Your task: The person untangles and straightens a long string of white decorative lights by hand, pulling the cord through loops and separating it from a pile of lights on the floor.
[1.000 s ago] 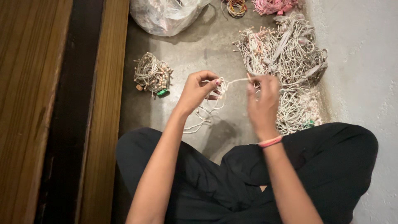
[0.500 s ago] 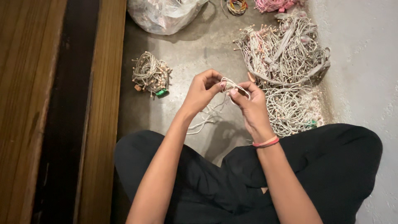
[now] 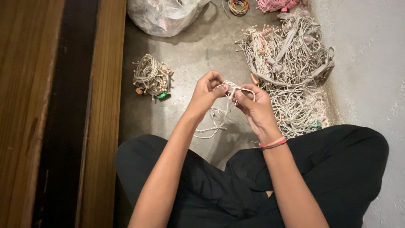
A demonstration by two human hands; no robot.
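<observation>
Head-camera view, looking down: a person sits cross-legged in black trousers [image 3: 320, 169] at the bottom of the frame, forearms rising toward the centre. The left hand [image 3: 205, 93] is curled almost shut, its fingertips pinching one side of a thin off-white string of small bulbs on wire [image 3: 223, 110]; the right hand [image 3: 254, 110], a pink-and-red band [image 3: 273, 143] on its wrist, is half closed, thumb pressed on the other side of the same wire. The two hands sit just beside each other at mid-frame, and the short stretch of wire between them runs left to right across the picture, so neither hand is the nearer; both already have it. The slack hangs in loops below the left hand, down toward the grey concrete floor [image 3: 198, 50], trailing toward the lower left; whether it touches the floor cannot be told.

Beyond the hands, left of centre, lies a small wound bundle of the same pale wire with a green plug [image 3: 151, 78], well apart from the left hand. To the right, near the right hand, spreads a large loose heap of pale wire strings [image 3: 291, 63] against a whitish wall [image 3: 367, 55]. Along the top edge sit a clear plastic bag [image 3: 162, 14], a small multicoloured coil [image 3: 239, 6] and a pink bundle [image 3: 276, 5]. A wooden frame [image 3: 105, 105] fills the left side.
</observation>
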